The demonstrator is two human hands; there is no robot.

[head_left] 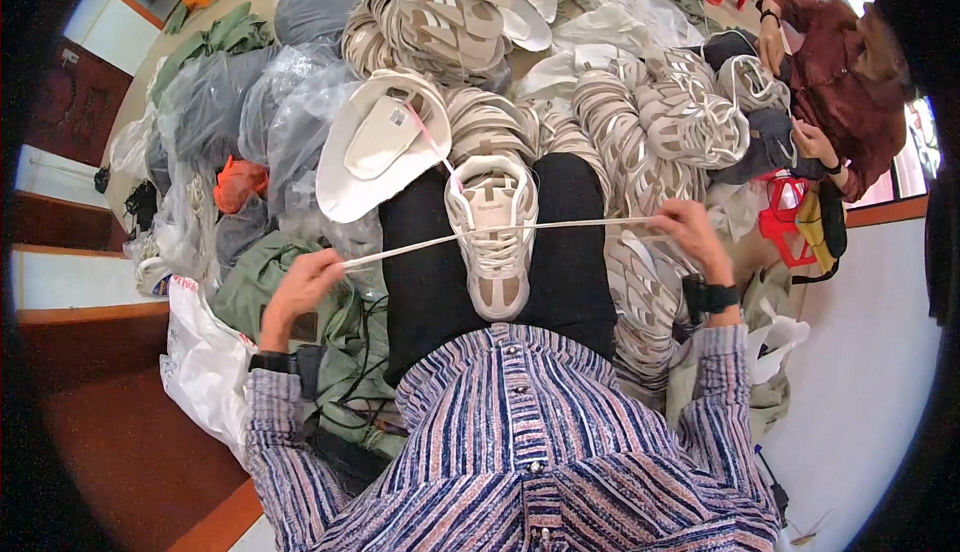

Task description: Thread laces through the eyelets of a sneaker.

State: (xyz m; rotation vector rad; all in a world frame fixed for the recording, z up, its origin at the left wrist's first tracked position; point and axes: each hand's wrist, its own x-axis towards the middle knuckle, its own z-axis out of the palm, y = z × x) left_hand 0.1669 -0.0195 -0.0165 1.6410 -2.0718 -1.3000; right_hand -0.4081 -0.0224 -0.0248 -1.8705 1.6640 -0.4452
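Observation:
A beige and white sneaker upper (497, 287) lies between my thighs, its toe pointing toward me. An off-white shoelace (405, 251) is pulled taut across it from side to side, over the partly laced eyelets. My left hand (303, 287) pinches the lace's left end out beside my left thigh. On the other side my right hand (692, 237) is closed on the lace with the fingers curled. A second upper (370, 177), white lining upward, rests by my left knee. A pink strip (430, 134) runs from it to the laced upper.
Stacks of beige uppers (440, 27) rise ahead and along my right (640, 292). Plastic-wrapped dark bundles (215, 97) and green cloth (265, 282) lie at left. A co-worker in dark red (845, 72) handles another shoe at far right, near a red stool (785, 222).

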